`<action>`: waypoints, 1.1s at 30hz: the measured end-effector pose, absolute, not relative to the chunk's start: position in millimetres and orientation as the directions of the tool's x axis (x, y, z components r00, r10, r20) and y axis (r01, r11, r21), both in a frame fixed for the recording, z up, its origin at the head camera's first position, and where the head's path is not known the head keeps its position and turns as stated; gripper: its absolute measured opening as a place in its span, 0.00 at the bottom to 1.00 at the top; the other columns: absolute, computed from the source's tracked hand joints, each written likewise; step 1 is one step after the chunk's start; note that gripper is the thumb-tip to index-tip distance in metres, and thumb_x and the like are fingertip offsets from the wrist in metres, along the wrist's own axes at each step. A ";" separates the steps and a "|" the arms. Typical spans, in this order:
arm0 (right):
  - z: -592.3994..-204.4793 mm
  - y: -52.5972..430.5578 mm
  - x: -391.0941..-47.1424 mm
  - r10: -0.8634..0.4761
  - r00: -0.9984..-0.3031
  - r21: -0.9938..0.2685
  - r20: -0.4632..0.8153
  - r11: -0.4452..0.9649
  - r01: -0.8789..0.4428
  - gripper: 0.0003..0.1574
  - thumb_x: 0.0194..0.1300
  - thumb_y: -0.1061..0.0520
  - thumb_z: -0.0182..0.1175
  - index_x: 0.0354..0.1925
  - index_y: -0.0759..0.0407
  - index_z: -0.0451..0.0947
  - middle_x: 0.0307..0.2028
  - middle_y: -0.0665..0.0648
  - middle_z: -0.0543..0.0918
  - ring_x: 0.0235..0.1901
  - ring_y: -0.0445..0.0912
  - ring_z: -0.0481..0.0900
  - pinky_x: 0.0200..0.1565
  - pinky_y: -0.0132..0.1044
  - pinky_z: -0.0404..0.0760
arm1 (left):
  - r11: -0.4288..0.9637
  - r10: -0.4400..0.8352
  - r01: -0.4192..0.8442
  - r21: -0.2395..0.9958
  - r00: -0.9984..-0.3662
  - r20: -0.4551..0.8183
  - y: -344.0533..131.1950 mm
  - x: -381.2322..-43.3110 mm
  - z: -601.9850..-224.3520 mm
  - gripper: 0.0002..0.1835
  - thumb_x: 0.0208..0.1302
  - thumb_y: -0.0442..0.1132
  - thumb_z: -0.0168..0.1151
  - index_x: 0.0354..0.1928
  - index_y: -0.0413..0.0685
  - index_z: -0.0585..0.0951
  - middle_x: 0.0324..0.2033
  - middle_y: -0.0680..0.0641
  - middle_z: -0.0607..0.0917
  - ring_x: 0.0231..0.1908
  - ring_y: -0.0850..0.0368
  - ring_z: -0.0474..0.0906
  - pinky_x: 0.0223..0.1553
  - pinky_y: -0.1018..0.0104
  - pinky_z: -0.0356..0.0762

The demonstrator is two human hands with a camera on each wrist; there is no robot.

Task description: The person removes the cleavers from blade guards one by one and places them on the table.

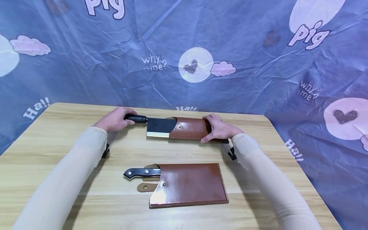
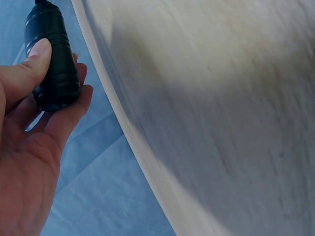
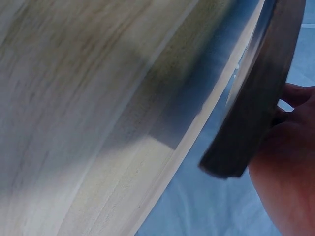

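Observation:
Toward the far side of the table, my left hand (image 1: pixel 116 120) grips the black ridged handle (image 1: pixel 138 118) of a cleaver. Its broad dark blade (image 1: pixel 159 125) has a bright edge facing me and runs partly into a brown leather sheath (image 1: pixel 188 128); the blade's far end is hidden inside. My right hand (image 1: pixel 222 129) holds the sheath near its closed end, thumb on the near edge and fingers over the far edge. In the left wrist view, thumb and fingers wrap the handle's butt (image 2: pixel 54 73). The sheath's end (image 3: pixel 251 123) appears dark in the right wrist view.
Nearer to me lies a larger brown leather sheath (image 1: pixel 191 183) with a knife in it, its black riveted handle (image 1: pixel 142 172) sticking out left. A snap strap (image 1: pixel 147 187) hangs open beside it. Printed blue cloth (image 1: pixel 161 86) rises behind the wooden table (image 1: pixel 72 115).

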State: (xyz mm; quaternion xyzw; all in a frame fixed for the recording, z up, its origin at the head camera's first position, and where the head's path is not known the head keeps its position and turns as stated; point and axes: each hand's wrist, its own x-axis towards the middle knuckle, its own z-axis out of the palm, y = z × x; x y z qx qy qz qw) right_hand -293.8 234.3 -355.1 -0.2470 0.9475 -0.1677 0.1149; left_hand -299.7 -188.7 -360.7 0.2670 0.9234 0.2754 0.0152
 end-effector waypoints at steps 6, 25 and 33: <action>-353.6 233.1 -292.5 -0.495 -0.859 -0.373 -0.132 0.828 -0.420 0.73 0.27 0.27 0.69 0.65 0.58 0.51 0.59 0.57 0.57 0.59 0.51 0.52 0.56 0.50 0.58 | 0.712 0.499 0.484 0.508 -0.859 0.119 -188.9 -299.4 -359.8 0.17 0.56 0.32 0.61 0.49 0.37 0.76 0.43 0.40 0.78 0.43 0.47 0.72 0.50 0.52 0.64; -347.6 234.5 -296.5 -0.510 -0.856 -0.357 -0.084 0.818 -0.452 0.72 0.28 0.26 0.68 0.64 0.59 0.53 0.57 0.57 0.58 0.58 0.50 0.54 0.56 0.48 0.59 | 0.732 0.457 0.459 0.503 -0.879 0.137 -188.3 -296.6 -354.7 0.17 0.55 0.32 0.60 0.49 0.37 0.75 0.43 0.41 0.78 0.42 0.48 0.72 0.49 0.53 0.64; -354.0 236.1 -292.5 -0.513 -0.853 -0.371 -0.102 0.815 -0.446 0.73 0.28 0.26 0.68 0.64 0.59 0.52 0.58 0.58 0.58 0.59 0.52 0.53 0.56 0.50 0.58 | 0.739 0.453 0.424 0.523 -0.888 0.080 -187.0 -292.0 -354.1 0.18 0.57 0.33 0.59 0.51 0.39 0.75 0.42 0.41 0.78 0.38 0.49 0.72 0.45 0.53 0.66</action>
